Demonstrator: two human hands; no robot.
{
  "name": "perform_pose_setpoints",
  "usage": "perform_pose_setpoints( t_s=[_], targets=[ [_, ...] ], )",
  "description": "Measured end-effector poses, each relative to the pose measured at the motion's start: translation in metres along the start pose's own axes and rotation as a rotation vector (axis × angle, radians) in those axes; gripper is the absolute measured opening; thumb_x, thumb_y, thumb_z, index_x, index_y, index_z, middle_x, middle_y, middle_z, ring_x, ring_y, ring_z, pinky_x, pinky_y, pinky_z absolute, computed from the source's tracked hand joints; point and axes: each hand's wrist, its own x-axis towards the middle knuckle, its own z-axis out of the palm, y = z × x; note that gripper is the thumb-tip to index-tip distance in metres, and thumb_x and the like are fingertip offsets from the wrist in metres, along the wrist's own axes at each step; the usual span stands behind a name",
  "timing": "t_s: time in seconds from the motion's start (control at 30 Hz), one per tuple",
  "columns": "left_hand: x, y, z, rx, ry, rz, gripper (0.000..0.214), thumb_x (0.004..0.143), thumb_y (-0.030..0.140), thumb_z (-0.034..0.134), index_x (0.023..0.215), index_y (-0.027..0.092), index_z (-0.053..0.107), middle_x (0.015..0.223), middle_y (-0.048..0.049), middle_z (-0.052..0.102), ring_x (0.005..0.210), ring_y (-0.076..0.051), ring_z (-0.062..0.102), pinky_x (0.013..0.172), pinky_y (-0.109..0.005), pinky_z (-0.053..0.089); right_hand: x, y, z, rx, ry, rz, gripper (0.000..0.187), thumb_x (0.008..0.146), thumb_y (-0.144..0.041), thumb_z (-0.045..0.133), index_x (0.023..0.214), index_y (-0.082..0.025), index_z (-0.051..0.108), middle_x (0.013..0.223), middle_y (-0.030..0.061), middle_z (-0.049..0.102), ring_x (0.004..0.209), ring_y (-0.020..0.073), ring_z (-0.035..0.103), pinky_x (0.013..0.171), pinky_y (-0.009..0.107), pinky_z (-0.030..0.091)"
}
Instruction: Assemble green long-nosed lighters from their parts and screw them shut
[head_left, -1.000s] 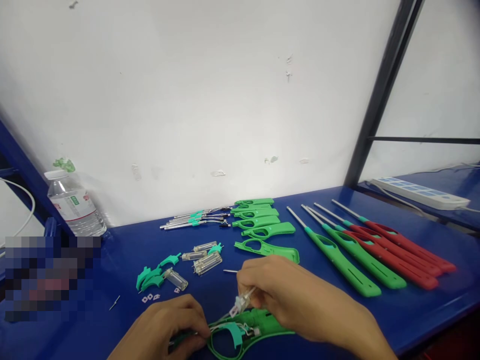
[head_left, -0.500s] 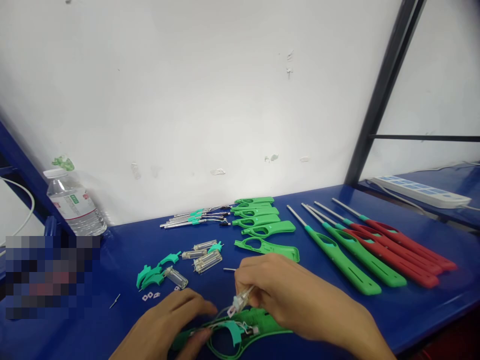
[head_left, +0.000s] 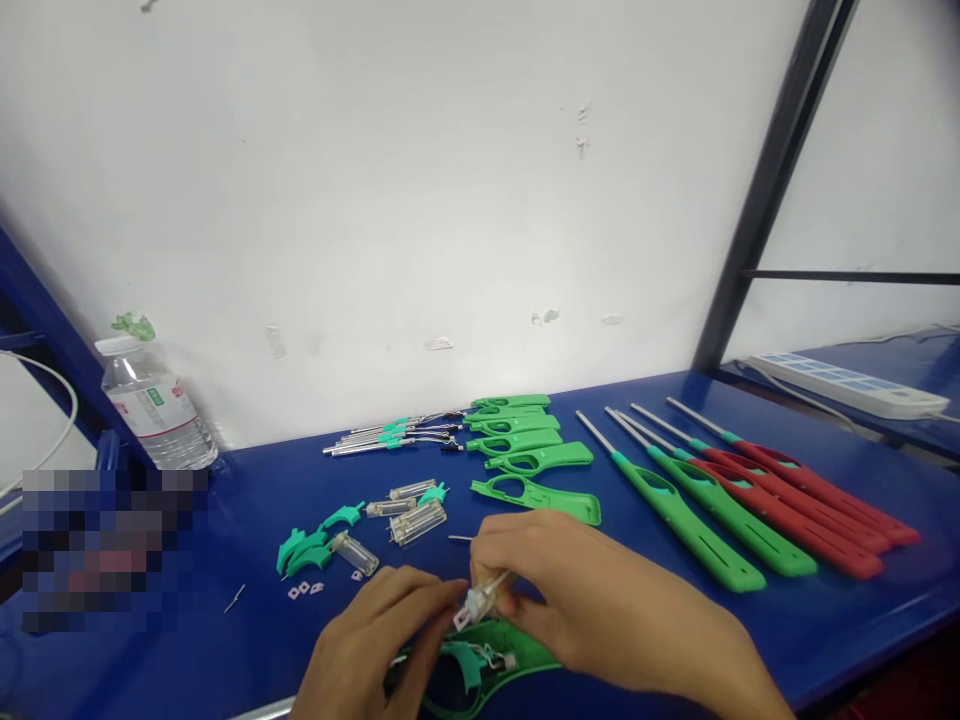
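Note:
My right hand (head_left: 555, 575) pinches a clear lighter fuel tank (head_left: 491, 590), its white valve end and small pinkish tab pointing down and left. Close against that valve, the fingertips of my left hand (head_left: 382, 635) are pressed together; what they grip, if anything, is hidden. Under both hands lies a green lighter handle half (head_left: 529, 645) with its hollow side up. Inside it sit a teal trigger (head_left: 466, 662) and thin white wires (head_left: 491, 655). A metal lighter tube (head_left: 266, 710) shows at the bottom edge, left of my left hand.
Several clear tanks (head_left: 416, 522), teal triggers (head_left: 307, 550) and small pinkish tabs (head_left: 304, 588) lie to the left. Behind are metal tubes with wires (head_left: 390, 438) and green handle halves (head_left: 536, 458). Green lighters (head_left: 690, 520) and red lighters (head_left: 795, 500) lie right; a water bottle (head_left: 161, 410) stands left.
My left hand has moved right and up, from the handle half to the tank's valve end. My right hand holds the tank in nearly the same place.

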Motion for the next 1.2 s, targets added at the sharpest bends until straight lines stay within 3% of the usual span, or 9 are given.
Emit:
perform_pose_setpoints(
  t_s=[0.13, 0.2, 0.33, 0.5, 0.7, 0.93, 1.2],
  targets=[
    [-0.001, -0.001, 0.002, -0.019, 0.018, 0.001, 0.026, 0.114, 0.025, 0.061, 0.125, 0.031, 0.084, 0.106, -0.0025, 0.086, 0.088, -0.017, 0.085, 0.078, -0.016, 0.066, -0.010, -0.003, -0.007, -0.024, -0.012, 0.197, 0.033, 0.101, -0.042, 0.081, 0.086, -0.024, 0.057, 0.089, -0.0026, 0.065, 0.084, 0.0198, 0.057, 0.070, 0.031, 0.036],
    [-0.002, -0.003, 0.004, -0.023, 0.033, 0.010, 0.031, 0.111, 0.018, 0.061, 0.130, 0.031, 0.082, 0.106, -0.0009, 0.084, 0.089, -0.016, 0.084, 0.078, -0.015, 0.065, -0.014, 0.001, -0.007, -0.063, -0.017, 0.240, 0.037, 0.108, -0.052, 0.071, 0.088, -0.024, 0.057, 0.088, -0.0009, 0.065, 0.083, 0.0210, 0.058, 0.069, 0.033, 0.036],
    [-0.003, -0.006, 0.006, -0.048, 0.021, 0.024, 0.039, 0.108, 0.010, 0.061, 0.134, 0.033, 0.079, 0.108, 0.0019, 0.080, 0.091, -0.012, 0.081, 0.081, -0.012, 0.061, -0.014, 0.009, -0.004, -0.145, -0.021, 0.202, 0.039, 0.122, -0.043, 0.040, 0.093, -0.024, 0.057, 0.088, 0.0013, 0.067, 0.086, 0.0224, 0.061, 0.076, 0.035, 0.039],
    [-0.004, -0.007, 0.006, -0.080, -0.018, 0.001, 0.041, 0.110, 0.008, 0.058, 0.136, 0.034, 0.075, 0.111, 0.0032, 0.077, 0.093, -0.009, 0.080, 0.083, -0.010, 0.058, -0.010, 0.008, -0.004, -0.130, -0.060, 0.135, 0.036, 0.119, -0.043, 0.051, 0.092, -0.024, 0.067, 0.096, 0.0013, 0.076, 0.093, 0.0223, 0.065, 0.080, 0.035, 0.037],
    [-0.005, -0.006, 0.007, -0.109, -0.045, -0.010, 0.038, 0.112, 0.011, 0.055, 0.134, 0.034, 0.077, 0.107, 0.0020, 0.076, 0.086, -0.011, 0.078, 0.077, -0.014, 0.059, -0.008, 0.006, -0.003, -0.127, -0.054, 0.090, 0.042, 0.117, -0.042, 0.053, 0.080, -0.023, 0.060, 0.077, -0.0022, 0.066, 0.073, 0.0166, 0.054, 0.069, 0.033, 0.032],
    [-0.005, -0.003, 0.008, -0.120, -0.034, 0.013, 0.043, 0.111, 0.009, 0.056, 0.138, 0.037, 0.075, 0.107, 0.0042, 0.076, 0.088, -0.010, 0.078, 0.079, -0.013, 0.058, -0.007, 0.006, -0.002, -0.143, -0.054, 0.051, 0.043, 0.118, -0.041, 0.052, 0.085, -0.021, 0.071, 0.080, 0.0004, 0.071, 0.076, 0.0181, 0.059, 0.069, 0.034, 0.033],
    [-0.006, -0.003, 0.006, -0.131, -0.031, 0.017, 0.043, 0.110, 0.007, 0.058, 0.136, 0.037, 0.076, 0.106, 0.0052, 0.075, 0.087, -0.009, 0.077, 0.080, -0.011, 0.057, -0.007, 0.005, -0.002, -0.141, -0.063, 0.083, 0.040, 0.117, -0.041, 0.054, 0.083, -0.022, 0.064, 0.080, -0.0011, 0.068, 0.077, 0.0176, 0.056, 0.069, 0.034, 0.030]
  ],
)
